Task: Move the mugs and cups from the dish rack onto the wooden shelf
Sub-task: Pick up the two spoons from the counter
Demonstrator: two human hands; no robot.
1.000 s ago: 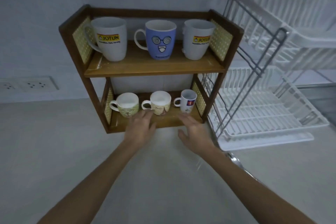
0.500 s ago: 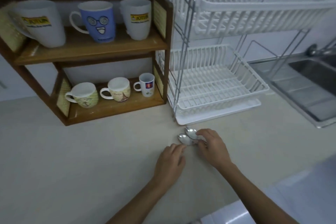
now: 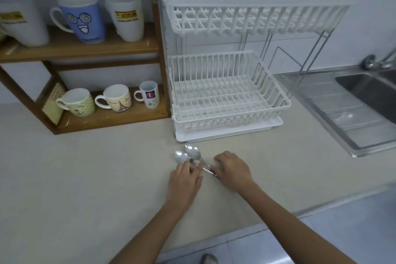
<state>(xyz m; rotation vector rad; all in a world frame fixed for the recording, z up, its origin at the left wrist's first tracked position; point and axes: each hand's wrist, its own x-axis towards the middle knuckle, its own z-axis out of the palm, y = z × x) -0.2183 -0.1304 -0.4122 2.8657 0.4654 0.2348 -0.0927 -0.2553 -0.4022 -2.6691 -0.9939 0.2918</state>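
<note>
The wooden shelf (image 3: 102,48) stands at the left against the wall. Its top board holds a white Jotun mug (image 3: 21,21), a blue face mug (image 3: 82,19) and a second white Jotun mug (image 3: 127,17). On the bottom board sit a green-patterned cup (image 3: 77,102), a cream cup (image 3: 117,97) and a small white cup (image 3: 149,94). Neither tier of the white dish rack (image 3: 227,92) holds anything. My left hand (image 3: 184,180) lies flat on the counter, fingertips touching two metal spoons (image 3: 190,154). My right hand (image 3: 233,169) is curled over the spoon handles.
A steel sink (image 3: 368,92) with a drainboard and a tap (image 3: 377,62) is at the right. The beige counter (image 3: 75,178) spreads in front of the shelf; its front edge runs along the lower right above a tiled floor.
My hands have come away from the shelf's bottom board and down to the spoons on the counter. The view has swung right, toward the rack and the sink.
</note>
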